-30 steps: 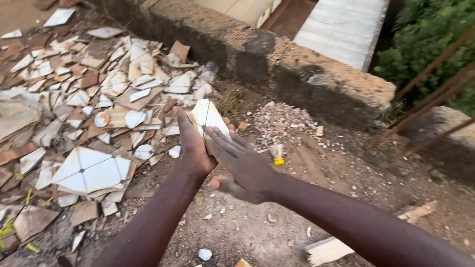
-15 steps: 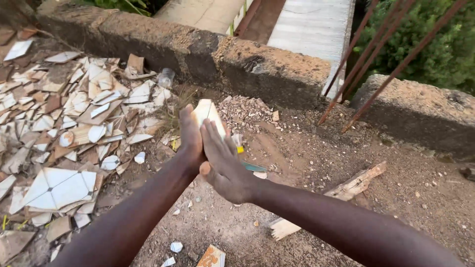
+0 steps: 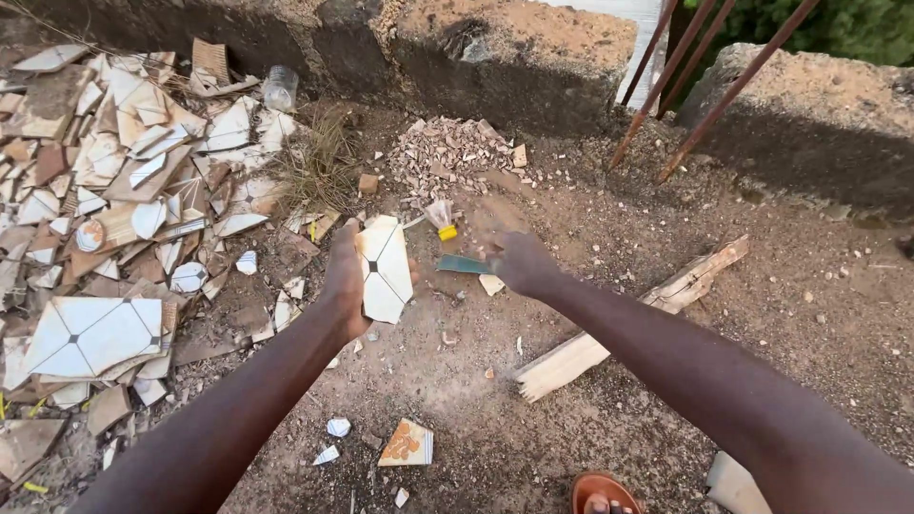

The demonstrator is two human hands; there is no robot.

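Note:
My left hand (image 3: 345,278) holds a white broken tile piece (image 3: 385,268) with thin dark lines, upright above the dirt ground. My right hand (image 3: 521,262) is a little to its right, gripping a small tool with a green blade (image 3: 463,265) that points left toward the tile; hand and tool are slightly blurred. The blade's tip stops just short of the tile's right edge. A small yellow-capped object (image 3: 444,219) lies on the ground behind them.
A large heap of broken tiles (image 3: 114,200) covers the left. A mound of small chips (image 3: 446,154) lies by the concrete wall (image 3: 514,48). A wooden plank (image 3: 628,319) lies at right; rusty bars (image 3: 705,86) lean above. A sandalled foot (image 3: 602,495) shows below.
My hands were pressed together around the tile; now the right hand has pulled away to the right holding the green tool. The view has shifted down and right.

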